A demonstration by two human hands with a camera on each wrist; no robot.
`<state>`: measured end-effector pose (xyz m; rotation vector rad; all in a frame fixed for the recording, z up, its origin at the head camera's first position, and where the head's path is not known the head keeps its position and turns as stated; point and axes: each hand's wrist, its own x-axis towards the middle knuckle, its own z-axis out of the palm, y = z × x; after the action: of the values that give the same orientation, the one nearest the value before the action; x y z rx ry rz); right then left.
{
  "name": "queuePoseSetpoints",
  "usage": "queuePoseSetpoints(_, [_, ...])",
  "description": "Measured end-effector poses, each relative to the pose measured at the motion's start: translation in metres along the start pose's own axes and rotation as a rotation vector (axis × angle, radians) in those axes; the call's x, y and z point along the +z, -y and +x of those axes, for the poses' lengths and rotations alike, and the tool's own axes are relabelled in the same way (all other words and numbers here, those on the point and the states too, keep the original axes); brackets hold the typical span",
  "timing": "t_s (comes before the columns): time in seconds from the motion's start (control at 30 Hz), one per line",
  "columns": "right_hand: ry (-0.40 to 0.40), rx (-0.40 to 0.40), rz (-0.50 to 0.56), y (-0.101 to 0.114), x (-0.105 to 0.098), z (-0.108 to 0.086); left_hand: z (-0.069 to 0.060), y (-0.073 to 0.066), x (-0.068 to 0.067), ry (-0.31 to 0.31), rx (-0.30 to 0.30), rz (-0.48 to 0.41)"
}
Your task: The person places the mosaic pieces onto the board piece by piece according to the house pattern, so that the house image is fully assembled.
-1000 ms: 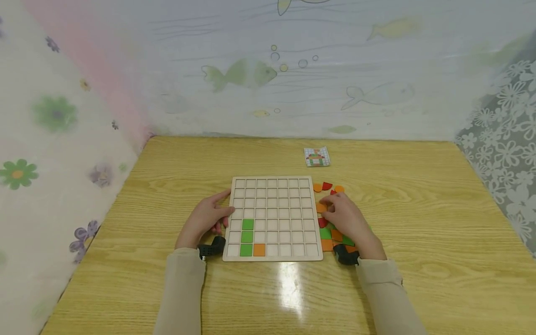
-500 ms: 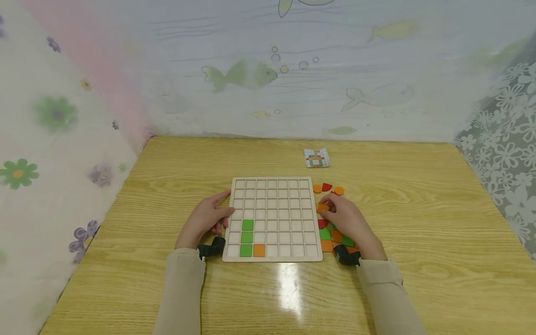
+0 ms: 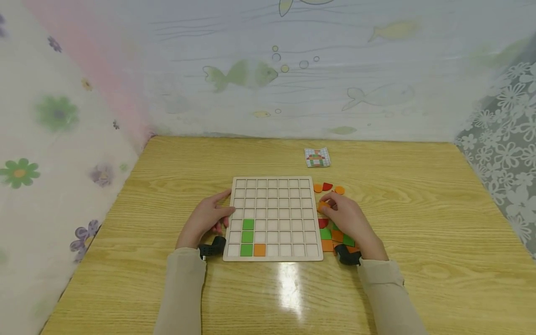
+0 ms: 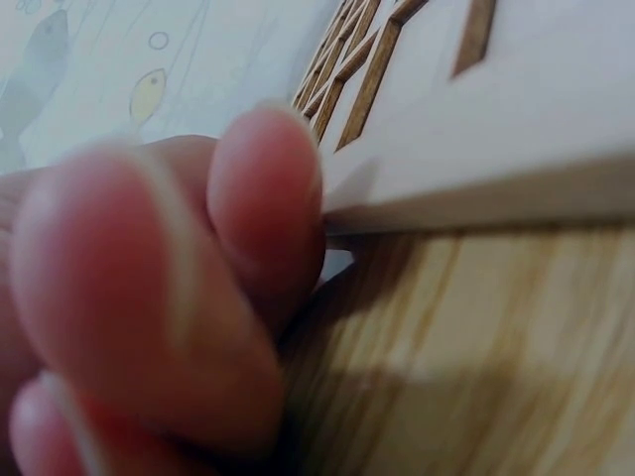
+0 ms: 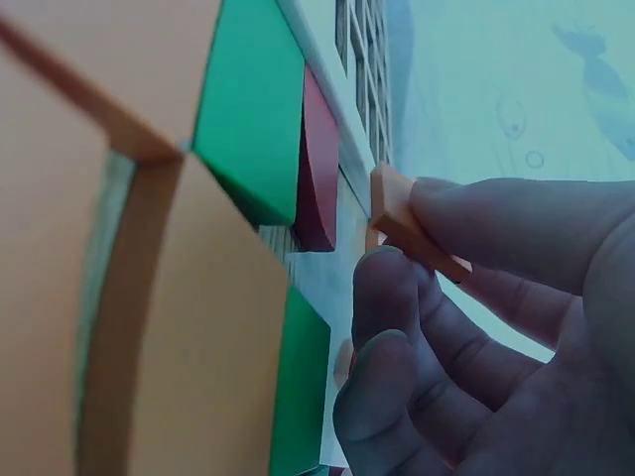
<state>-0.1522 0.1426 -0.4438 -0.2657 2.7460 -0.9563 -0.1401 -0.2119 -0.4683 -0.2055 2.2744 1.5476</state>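
Wood-grain table point(image 3: 439, 209): filling the lower part of the head view.
Grid board point(image 3: 272, 203): lying flat at centre; its filling is staying unchanged over the last second.
Right hand point(image 3: 345, 214): standing well apart from the left, right of centre, pinching one orange piece.
Left hand point(image 3: 207, 214): resting at the board's left edge, thumb touching the rim, fingers loose rather than clamping.
Pattern card point(image 3: 317, 157): lying above the board, upper right of centre.
Loose pieces point(image 3: 325, 233), green, orange and red: lying right of the board, partly hidden.
Green tiles point(image 3: 247, 237), three: forming a column at the board's lower left.
Orange tile point(image 3: 259, 250), one: sitting beside the lowest green.
Orange piece point(image 5: 393, 201): now tilting between thumb and fingers, where it was lying flatter; picking up seems to be succeeding, placing still pending.
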Motion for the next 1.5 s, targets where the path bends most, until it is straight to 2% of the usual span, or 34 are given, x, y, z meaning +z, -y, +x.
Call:
queuePoseSetpoints(0.07, [0.003, -0.001, 0.002, 0.001, 0.0, 0.0, -0.005, -0.007, 0.0, 0.013, 0.003, 0.004])
queuePoseSetpoints(0.23, [0.02, -0.004, 0.014, 0.003, 0.0, -0.001, -0.006, -0.008, 0.0, 0.009, -0.004, 0.005])
queuePoseSetpoints(0.3, [0.02, -0.013, 0.012, 0.004, 0.0, -0.001, -0.001, -0.002, 0.0, -0.002, -0.003, 0.006])
queuePoseSetpoints(0.63, [0.023, -0.085, -0.003, 0.014, 0.001, -0.002, -0.001, -0.002, -0.002, -0.001, -0.001, 0.003])
queuePoseSetpoints(0.9, [0.1, -0.152, 0.041, 0.02, 0.003, -0.005, -0.001, -0.002, -0.002, -0.003, 0.006, -0.01])
queuePoseSetpoints(1.07, [0.117, -0.179, 0.041, 0.022, 0.005, -0.007, 0.0, 0.0, -0.001, 0.005, 0.001, 0.009])
queuePoseSetpoints(1.17, [0.13, -0.203, 0.039, 0.024, 0.008, -0.007, 0.0, 0.001, -0.001, -0.011, -0.001, 0.019])
queuePoseSetpoints(1.5, [0.147, -0.214, -0.006, 0.032, 0.013, -0.007, 0.0, 0.0, 0.0, -0.001, 0.002, 0.007])
